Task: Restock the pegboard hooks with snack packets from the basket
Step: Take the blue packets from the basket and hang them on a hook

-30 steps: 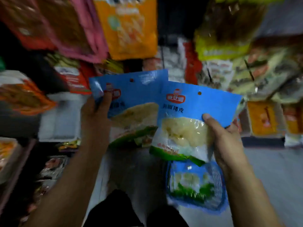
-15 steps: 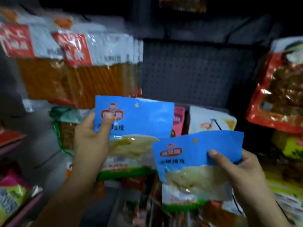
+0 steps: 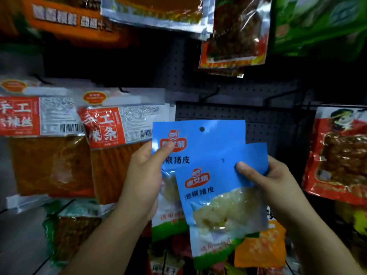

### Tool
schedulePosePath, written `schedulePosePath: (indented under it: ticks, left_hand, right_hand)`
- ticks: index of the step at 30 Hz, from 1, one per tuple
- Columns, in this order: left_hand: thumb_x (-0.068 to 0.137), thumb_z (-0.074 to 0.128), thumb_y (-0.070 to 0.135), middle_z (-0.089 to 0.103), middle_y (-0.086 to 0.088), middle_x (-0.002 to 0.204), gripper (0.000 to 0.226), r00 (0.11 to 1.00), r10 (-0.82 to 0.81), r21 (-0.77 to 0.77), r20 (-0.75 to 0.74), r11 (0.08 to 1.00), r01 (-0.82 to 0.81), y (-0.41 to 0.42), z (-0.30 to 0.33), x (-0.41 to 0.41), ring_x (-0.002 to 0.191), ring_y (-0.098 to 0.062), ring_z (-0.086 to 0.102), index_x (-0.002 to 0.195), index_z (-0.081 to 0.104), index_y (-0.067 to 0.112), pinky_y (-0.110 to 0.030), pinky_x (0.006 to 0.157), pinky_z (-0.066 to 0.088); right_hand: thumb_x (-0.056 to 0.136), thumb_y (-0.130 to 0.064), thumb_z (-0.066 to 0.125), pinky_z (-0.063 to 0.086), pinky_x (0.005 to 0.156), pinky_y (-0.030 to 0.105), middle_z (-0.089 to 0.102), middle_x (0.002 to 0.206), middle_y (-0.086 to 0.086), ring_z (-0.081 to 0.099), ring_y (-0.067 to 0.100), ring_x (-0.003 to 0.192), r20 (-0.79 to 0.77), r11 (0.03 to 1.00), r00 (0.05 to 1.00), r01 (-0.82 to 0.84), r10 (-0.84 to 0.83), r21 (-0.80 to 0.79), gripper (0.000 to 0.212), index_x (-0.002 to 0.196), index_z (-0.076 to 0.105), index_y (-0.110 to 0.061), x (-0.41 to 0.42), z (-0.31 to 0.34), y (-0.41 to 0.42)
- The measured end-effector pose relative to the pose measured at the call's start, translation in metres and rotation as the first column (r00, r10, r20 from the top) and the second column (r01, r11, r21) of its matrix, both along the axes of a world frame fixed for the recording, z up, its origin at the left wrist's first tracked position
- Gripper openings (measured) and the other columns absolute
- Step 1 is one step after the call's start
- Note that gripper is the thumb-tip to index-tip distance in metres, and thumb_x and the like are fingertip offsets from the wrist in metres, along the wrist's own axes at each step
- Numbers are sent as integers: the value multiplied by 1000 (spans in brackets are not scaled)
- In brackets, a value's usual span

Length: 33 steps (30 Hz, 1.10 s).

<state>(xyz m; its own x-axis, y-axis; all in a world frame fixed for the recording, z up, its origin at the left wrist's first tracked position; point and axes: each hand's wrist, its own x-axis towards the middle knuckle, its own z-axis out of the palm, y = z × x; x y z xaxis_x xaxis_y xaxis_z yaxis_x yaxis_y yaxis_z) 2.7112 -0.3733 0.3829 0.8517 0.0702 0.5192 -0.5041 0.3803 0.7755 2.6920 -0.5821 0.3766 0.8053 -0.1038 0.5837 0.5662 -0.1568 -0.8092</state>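
Observation:
Two blue snack packets with clear windows are held up in front of the dark pegboard (image 3: 278, 116). My left hand (image 3: 143, 175) grips the rear packet (image 3: 208, 139) at its left edge, thumb on the red logo; its hang hole shows near the top. My right hand (image 3: 276, 179) pinches the front packet (image 3: 218, 197) at its upper right corner, and this packet overlaps the lower right of the rear one. Two bare black hooks (image 3: 210, 94) stick out of the pegboard just above the packets. The basket is out of sight.
Red-and-white packets of orange strips (image 3: 111, 139) hang at the left. A red packet (image 3: 341, 155) hangs at the right, dark meat packets (image 3: 234, 36) hang above, and green packaging (image 3: 321, 24) is at the top right. Orange and green packets crowd below my hands.
The view has tilted up from the floor and basket to the pegboard. Both hands raised the packets, and the front packet has slid over the rear one's lower right.

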Motion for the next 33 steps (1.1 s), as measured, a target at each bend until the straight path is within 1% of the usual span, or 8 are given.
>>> schedulePosePath:
  ticks: [5,8,10,13,17,21,30,33]
  left_hand:
    - [84,64,14,70,13,99,29,966,117,209,231,964,-167,5,25,11,93,-6,68,106,56,31,-23,71,57]
    - [78,69,26,62,22,101,34,819,312,324,481,805,-497,5,51,15,98,9,58,101,53,45,-13,82,48]
    - [73,70,37,66,22,90,21,797,276,443,538,711,-546,-2,64,16,89,12,59,91,62,44,-6,76,46]
    - [73,71,37,71,14,74,4,848,175,543,501,700,-465,-13,77,17,65,-2,67,75,69,35,-18,60,54]
    - [79,72,27,71,-3,68,13,773,218,434,595,723,-538,-21,100,20,58,-17,67,67,69,31,-22,51,51]
    - [84,69,25,66,-3,56,17,764,216,423,608,726,-542,-28,123,24,45,-6,57,67,69,30,-13,46,43]
    - [84,67,33,73,-12,76,18,902,189,535,389,751,-388,-31,133,44,70,-29,71,78,74,18,-33,62,57]
    - [85,66,32,74,-6,68,20,927,140,572,347,752,-327,-29,132,47,62,-18,71,76,74,17,-28,59,56]
  right_hand:
    - [68,-29,69,53,55,16,77,82,-8,74,11,73,118,999,992,52,-51,-2,13,79,77,-30,6,5,-6]
    - [71,-27,68,51,54,13,76,79,-14,72,5,71,175,996,982,73,-65,-43,19,75,75,-44,5,12,-11]
    - [68,-30,67,50,54,11,75,78,-16,71,1,70,208,995,975,86,-73,-57,17,72,75,-45,5,18,-13]
    - [65,-32,67,50,55,10,75,76,-19,71,-1,70,275,994,958,99,-86,-35,18,72,74,-47,5,26,-18]
    - [62,-37,67,51,52,12,75,75,-15,71,3,67,278,998,959,56,-56,6,17,75,74,-46,10,39,-22]
    - [63,-38,66,58,55,23,76,75,-6,73,13,68,189,1000,982,11,-5,-26,17,78,75,-40,20,46,-25]
    - [61,-42,67,54,52,19,76,72,-3,71,9,62,216,1000,976,25,-25,1,20,79,74,-37,30,43,-28]
    - [58,-47,67,56,58,27,76,74,-3,72,12,66,209,1000,978,28,-28,5,28,83,74,-37,36,38,-28]
